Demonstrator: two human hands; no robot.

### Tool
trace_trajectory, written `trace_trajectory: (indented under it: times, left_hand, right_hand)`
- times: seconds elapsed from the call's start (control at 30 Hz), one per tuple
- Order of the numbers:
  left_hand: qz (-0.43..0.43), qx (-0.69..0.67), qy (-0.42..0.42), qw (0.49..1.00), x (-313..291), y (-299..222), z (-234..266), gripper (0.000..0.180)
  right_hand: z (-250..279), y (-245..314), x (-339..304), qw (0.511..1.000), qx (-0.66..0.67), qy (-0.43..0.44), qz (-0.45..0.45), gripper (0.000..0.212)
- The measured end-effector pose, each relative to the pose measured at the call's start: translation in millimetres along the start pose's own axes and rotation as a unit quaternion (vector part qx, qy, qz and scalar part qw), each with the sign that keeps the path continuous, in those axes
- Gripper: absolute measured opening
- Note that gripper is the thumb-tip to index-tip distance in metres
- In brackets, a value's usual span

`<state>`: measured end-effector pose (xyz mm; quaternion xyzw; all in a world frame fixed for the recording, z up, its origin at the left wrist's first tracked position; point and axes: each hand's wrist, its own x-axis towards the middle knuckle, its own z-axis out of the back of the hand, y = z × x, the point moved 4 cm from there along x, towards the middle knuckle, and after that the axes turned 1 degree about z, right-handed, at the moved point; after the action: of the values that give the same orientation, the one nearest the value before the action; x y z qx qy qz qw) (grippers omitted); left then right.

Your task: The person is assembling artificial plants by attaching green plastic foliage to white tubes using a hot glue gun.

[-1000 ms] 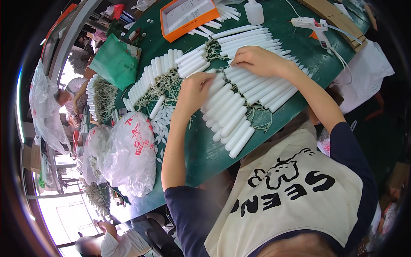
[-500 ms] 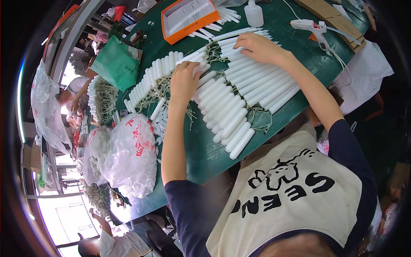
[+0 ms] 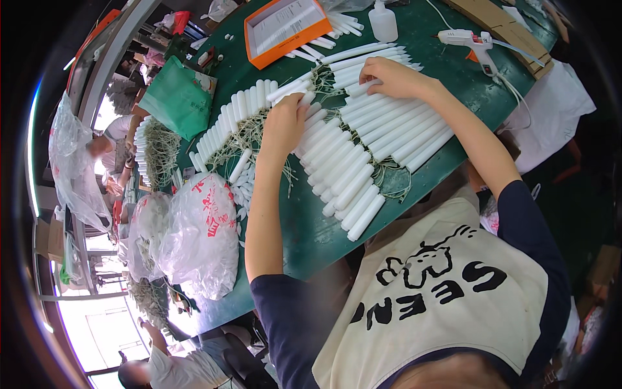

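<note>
White taper-like tubes lie in two slanting rows in front of me, joined by thin pale-green wires (image 3: 392, 178). My left hand (image 3: 284, 123) is closed at the upper end of the left row (image 3: 337, 165), fingertips pinching a white tube. Across the wires, my right hand (image 3: 396, 78) has its thumb and fingers closed on the end of a white tube in the right row (image 3: 395, 123). The fingers partly cover both held tubes. More tubes (image 3: 236, 110) stand side by side beyond my left hand, with tangled wires below them.
An orange box (image 3: 288, 32), a white bottle (image 3: 383, 23) and a glue gun (image 3: 470, 42) are on the far side of the green table (image 3: 304, 240). A green bag (image 3: 178, 97) and a filled clear plastic bag (image 3: 201, 236) lie at left. Other people sit beyond the left edge.
My right hand has shifted slightly toward me and right along the row. My left hand has moved a little to the right. The tube rows stay nearly as they were.
</note>
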<state>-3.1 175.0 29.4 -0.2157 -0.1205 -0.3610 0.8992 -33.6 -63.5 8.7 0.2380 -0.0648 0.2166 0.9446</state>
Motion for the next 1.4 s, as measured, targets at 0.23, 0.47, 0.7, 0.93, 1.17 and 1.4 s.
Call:
trace_trajectory:
  times: [0.23,0.47,0.7,0.93,1.17,1.4]
  left_hand:
    - [0.055,-0.144,0.008,0.988,3.3,-9.8,1.5,0.027]
    - [0.078,-0.120,0.041,0.989,2.0,-52.8,27.9,0.028]
    - [0.021,-0.073,-0.014,0.997,9.8,-10.9,1.2,0.026]
    - [0.033,-0.009,0.062,0.998,17.3,2.6,-20.3,0.024]
    - [-0.030,-0.044,-0.016,0.998,17.0,-12.0,-10.0,0.025]
    - [-0.022,-0.030,0.068,0.997,17.5,-6.0,-14.0,0.023]
  right_hand:
    - [9.9,4.4,-3.6,0.997,0.020,-0.065,0.019,0.026]
    - [25.4,27.7,-6.8,0.993,-0.018,-0.107,0.036,0.033]
    - [12.7,12.5,0.1,0.994,-0.047,-0.089,0.035,0.030]
    - [9.0,8.5,2.0,0.998,-0.020,-0.065,0.004,0.028]
    - [8.6,0.6,-2.5,0.997,0.000,-0.072,0.006,0.026]
    - [5.2,1.0,0.1,0.996,0.002,-0.090,0.008,0.023]
